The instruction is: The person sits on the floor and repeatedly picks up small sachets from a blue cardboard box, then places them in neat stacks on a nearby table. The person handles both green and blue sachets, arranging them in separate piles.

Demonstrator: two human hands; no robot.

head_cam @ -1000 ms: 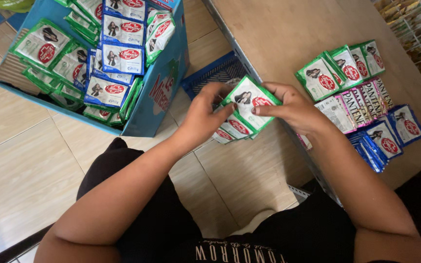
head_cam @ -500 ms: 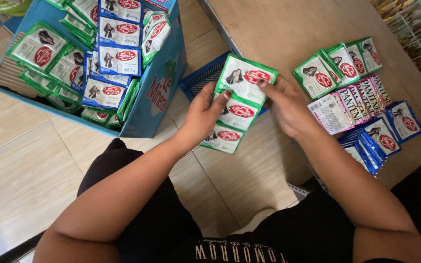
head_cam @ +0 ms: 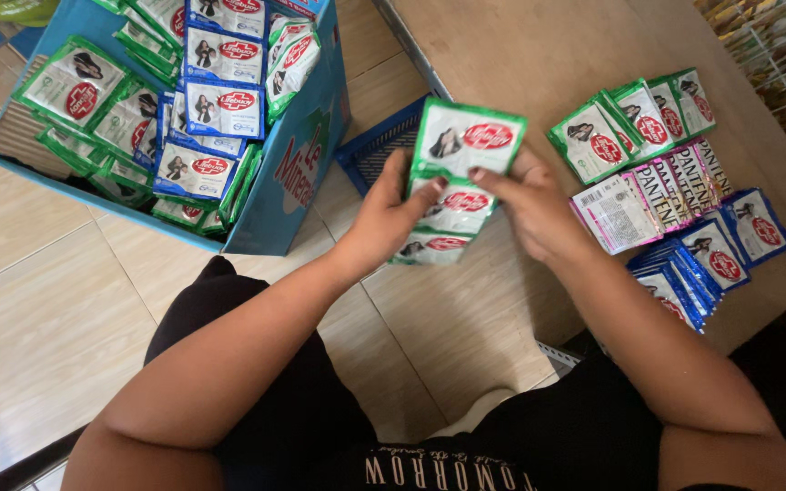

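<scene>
Above tiled floor (head_cam: 38, 300), both hands (head_cam: 466, 209) hold green sachets (head_cam: 461, 173)

Plenty of open wood on the table (head_cam: 539, 55) up top and toward its left edge, so a hand can slide in there no problem. The right side is crowded: green sachets (head_cam: 634, 123), pink sachets (head_cam: 657, 195) and blue sachets (head_cam: 711, 259) sit packed edge to edge. Left of the table, the blue cardboard box (head_cam: 297, 173) is stuffed with sachets, and a blue basket (head_cam: 377, 150) fills the gap between box and table.
</scene>
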